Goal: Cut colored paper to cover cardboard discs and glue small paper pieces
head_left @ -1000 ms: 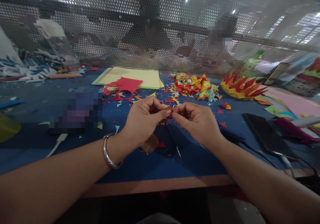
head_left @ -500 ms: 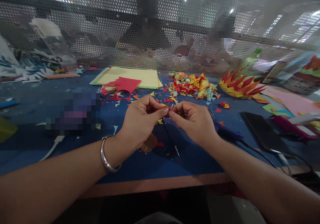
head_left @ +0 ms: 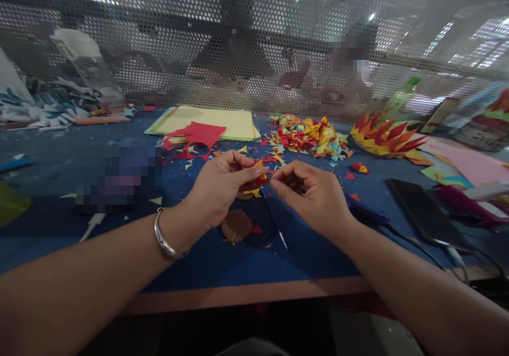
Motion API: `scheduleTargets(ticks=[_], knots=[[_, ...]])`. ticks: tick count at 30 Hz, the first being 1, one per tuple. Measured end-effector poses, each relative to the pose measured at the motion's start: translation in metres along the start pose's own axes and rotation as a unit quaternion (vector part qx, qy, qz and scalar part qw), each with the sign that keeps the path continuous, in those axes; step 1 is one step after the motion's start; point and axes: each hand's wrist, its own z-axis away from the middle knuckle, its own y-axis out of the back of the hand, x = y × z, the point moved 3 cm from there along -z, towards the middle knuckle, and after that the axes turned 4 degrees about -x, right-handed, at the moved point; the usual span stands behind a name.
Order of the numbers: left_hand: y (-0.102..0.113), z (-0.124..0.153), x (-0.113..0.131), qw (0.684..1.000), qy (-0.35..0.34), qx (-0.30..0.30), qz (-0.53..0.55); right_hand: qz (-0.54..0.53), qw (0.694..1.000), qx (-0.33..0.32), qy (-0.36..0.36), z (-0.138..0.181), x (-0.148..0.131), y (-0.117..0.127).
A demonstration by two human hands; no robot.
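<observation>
My left hand (head_left: 220,189) pinches a small folded piece of red and yellow paper (head_left: 260,171) between thumb and forefinger, just above the blue table (head_left: 207,260). My right hand (head_left: 314,197) is curled a little to the right of it, fingertips pinched together close to the paper; whether it holds anything is hidden. A silver bangle (head_left: 163,237) sits on my left wrist. Below the hands lie a brown paper disc (head_left: 236,225) and thin scissors (head_left: 278,229).
Yellow sheets (head_left: 222,123) with a cut red sheet (head_left: 196,136) lie behind. A heap of coloured folded bits (head_left: 308,136), a spiky red-yellow paper crown (head_left: 384,136), a black phone (head_left: 421,213) and pink paper (head_left: 465,162) are to the right. Perforated screen (head_left: 159,70) at the back, people behind it.
The hands have parted slightly; the paper piece stays in my left hand, now lifted and showing its yellow side. The brown disc below is more exposed.
</observation>
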Motion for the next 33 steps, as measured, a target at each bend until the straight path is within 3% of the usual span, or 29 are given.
scheduleTargets(ticks=[10, 18, 25, 33], knots=[[0.000, 0.000, -0.002, 0.999, 0.042, -0.031, 0.010, 0.092, 0.991, -0.031, 0.092, 0.002, -0.002, 0.001], [-0.004, 0.003, -0.001, 0.996, 0.085, -0.035, 0.018, 0.119, 0.985, -0.040, 0.115, 0.002, -0.001, 0.001], [-0.006, 0.004, -0.002, 0.992, 0.098, -0.082, -0.016, 0.081, 0.993, -0.030, 0.078, 0.000, 0.000, 0.003], [-0.005, 0.004, -0.003, 0.989, 0.053, -0.132, -0.036, 0.035, 0.999, -0.021, -0.003, -0.004, 0.008, 0.003]])
